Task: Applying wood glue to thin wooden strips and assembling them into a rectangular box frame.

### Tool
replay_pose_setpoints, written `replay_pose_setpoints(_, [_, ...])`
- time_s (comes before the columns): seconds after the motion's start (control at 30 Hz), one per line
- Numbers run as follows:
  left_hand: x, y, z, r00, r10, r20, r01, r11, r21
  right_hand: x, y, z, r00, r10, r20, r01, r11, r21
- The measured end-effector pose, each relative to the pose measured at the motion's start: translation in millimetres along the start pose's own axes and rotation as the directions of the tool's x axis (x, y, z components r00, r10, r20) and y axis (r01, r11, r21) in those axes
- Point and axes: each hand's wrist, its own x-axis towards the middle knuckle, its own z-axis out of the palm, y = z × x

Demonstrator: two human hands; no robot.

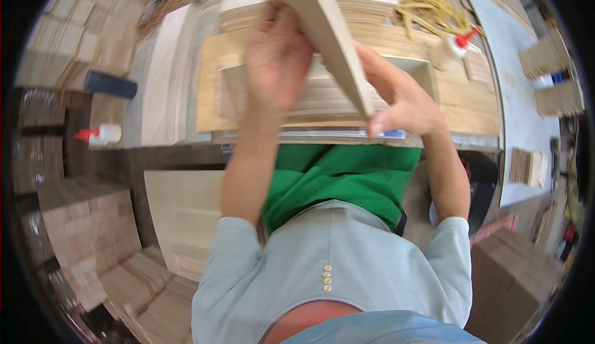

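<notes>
A long pale wooden slat (328, 28) is held up close to the camera, slanting from the top middle down to the right. My left hand (276, 59) grips its left face near the upper part. My right hand (400, 99) holds its lower end, fingers curled under it. Below the hands lies a shallow open wooden frame (424, 68) on a plywood board (471, 105) on the workbench.
A glue bottle with a red cap (455, 45) and a heap of yellow rubber bands (427, 3) lie at the back right. Another red-capped bottle (102, 134) and a dark cylinder (110, 85) sit left. Stacks of small wooden blocks (93, 232) stand lower left, cardboard boxes (514, 276) lower right.
</notes>
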Motion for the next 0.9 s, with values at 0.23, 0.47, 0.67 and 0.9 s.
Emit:
replay_pose_setpoints(0.23, [-81.9, 10.1, 50.7, 0.978, -0.209, -0.011, 0.014, 0.016, 1.0, -46.0, -17.4, -40.4, 0.975, 0.036, -0.219, -0.143, 0.857, -0.496])
replay_pose_setpoints(0.47, [-44.2, 77.1, 84.2, 0.917, -0.38, 0.124, -0.357, -0.637, 0.684, -76.6, -41.6, -61.5, 0.97, 0.031, -0.242, -0.224, 0.505, -0.834])
replay_pose_setpoints(0.67, [-10.3, 98.7, 52.2, 0.799, -0.577, -0.168, -0.21, -0.53, 0.822, -60.5, -41.9, -67.2, 0.996, 0.016, -0.085, -0.081, 0.513, -0.855])
replay_pose_setpoints(0.9, [-24.1, 80.7, 22.1, 0.773, -0.524, -0.358, 0.115, -0.439, 0.891, -63.8, -20.4, -66.4, 0.87, -0.318, -0.377, -0.214, 0.445, -0.87])
